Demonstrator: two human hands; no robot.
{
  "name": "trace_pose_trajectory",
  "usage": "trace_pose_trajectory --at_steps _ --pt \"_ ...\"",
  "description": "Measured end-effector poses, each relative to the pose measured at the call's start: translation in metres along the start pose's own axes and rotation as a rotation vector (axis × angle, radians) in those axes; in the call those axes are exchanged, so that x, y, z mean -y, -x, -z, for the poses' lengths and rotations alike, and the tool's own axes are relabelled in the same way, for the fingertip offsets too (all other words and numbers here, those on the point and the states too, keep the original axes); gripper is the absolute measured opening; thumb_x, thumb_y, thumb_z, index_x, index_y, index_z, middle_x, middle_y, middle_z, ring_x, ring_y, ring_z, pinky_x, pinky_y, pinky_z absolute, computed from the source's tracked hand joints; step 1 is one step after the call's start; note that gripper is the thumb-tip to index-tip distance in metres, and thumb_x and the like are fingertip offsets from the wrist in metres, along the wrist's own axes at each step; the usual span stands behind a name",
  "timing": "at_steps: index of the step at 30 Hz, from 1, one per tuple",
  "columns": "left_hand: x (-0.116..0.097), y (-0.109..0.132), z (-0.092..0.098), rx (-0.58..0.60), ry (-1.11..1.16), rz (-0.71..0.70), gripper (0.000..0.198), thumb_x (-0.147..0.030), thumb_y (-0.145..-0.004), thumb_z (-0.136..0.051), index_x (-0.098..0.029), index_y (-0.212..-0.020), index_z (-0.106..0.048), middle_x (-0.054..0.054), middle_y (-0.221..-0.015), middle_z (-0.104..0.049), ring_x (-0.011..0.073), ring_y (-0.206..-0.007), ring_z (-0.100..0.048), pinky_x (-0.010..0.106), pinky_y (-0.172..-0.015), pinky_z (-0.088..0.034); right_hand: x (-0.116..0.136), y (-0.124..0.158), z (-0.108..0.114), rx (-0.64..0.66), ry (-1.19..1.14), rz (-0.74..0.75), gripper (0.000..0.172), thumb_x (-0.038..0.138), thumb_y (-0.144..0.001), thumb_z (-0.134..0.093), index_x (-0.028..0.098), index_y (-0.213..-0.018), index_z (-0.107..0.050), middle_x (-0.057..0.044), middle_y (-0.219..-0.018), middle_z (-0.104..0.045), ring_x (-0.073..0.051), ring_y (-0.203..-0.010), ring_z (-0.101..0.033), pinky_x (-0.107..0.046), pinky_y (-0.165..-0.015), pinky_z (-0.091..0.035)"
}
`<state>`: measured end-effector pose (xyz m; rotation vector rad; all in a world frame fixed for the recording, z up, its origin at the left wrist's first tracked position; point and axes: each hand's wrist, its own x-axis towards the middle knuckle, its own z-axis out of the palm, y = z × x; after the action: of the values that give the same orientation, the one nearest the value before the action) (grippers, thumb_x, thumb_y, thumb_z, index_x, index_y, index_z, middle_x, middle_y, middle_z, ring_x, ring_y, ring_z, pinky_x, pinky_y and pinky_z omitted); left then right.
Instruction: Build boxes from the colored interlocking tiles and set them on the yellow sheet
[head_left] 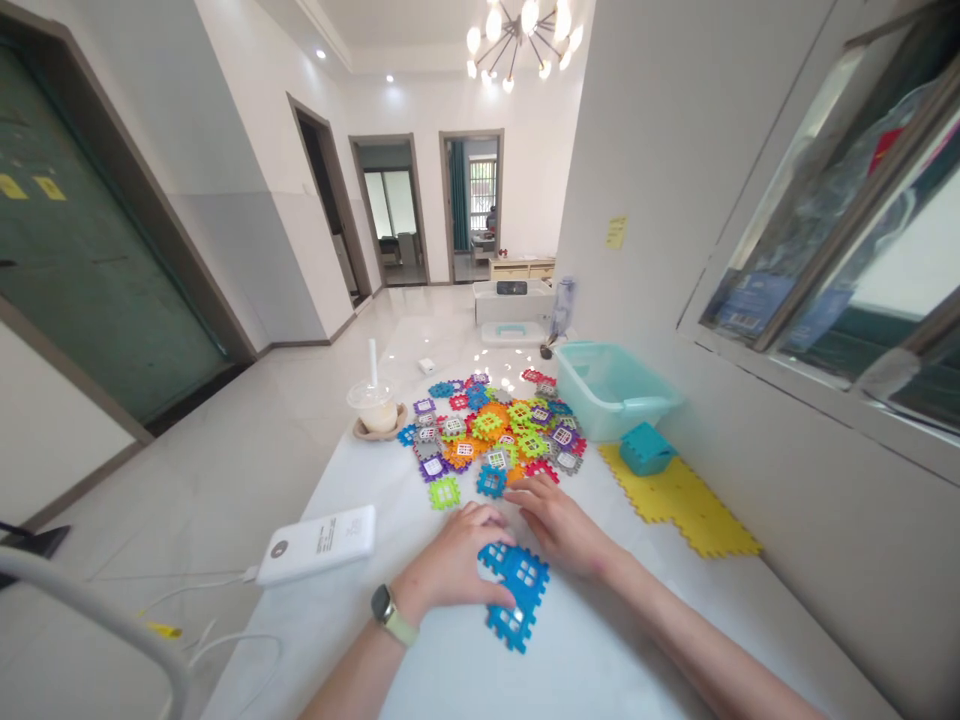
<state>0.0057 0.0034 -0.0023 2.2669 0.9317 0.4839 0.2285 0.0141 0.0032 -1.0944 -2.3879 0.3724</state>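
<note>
Several blue interlocking window tiles (529,572), joined into one panel with toothed edges, lie on the white table in front of me. My left hand (461,555), with a watch on its wrist, grips this panel, its thumb over the near part and its fingers along the far side. My right hand (551,515) is just beyond the panel, fingers stretched out at the near edge of the tile pile. Its fingertips are close to a loose blue tile (491,481) and an orange tile (515,476); I cannot tell whether they touch. A green tile (445,492) lies left of these.
A heap of coloured tiles (487,425) covers the table's middle. Behind it to the right stands a teal bin (615,405). A small teal house-like box (646,449) rests by a yellow panel (675,500). To the left are a drink cup (375,408) and a cabled white power bank (319,543).
</note>
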Motion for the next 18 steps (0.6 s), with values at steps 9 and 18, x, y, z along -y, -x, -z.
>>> trace_pose_trajectory --at_steps 9,18 --pt "0.001 0.008 0.008 -0.084 -0.204 0.144 0.058 -0.044 -0.053 -0.092 -0.022 -0.099 -0.065 0.005 -0.108 -0.057 0.0305 -0.105 -0.049 0.045 -0.095 -0.04 -0.006 -0.011 -0.012 0.148 0.115 0.092 0.021 0.015 -0.093 -0.052 0.02 -0.103 -0.07 -0.01 -0.131 -0.063 -0.031 -0.124 -0.049 -0.05 -0.101 -0.044" --pt "0.004 0.006 0.002 -0.015 -0.114 0.016 0.058 -0.034 -0.067 -0.087 -0.028 -0.119 -0.063 0.002 -0.122 -0.058 0.0267 -0.115 -0.049 0.039 -0.103 -0.036 -0.024 0.019 0.007 0.086 0.067 -0.041 0.039 0.023 -0.087 -0.062 0.018 -0.126 -0.062 -0.016 -0.133 -0.056 -0.032 -0.123 -0.05 -0.048 -0.103 -0.044"
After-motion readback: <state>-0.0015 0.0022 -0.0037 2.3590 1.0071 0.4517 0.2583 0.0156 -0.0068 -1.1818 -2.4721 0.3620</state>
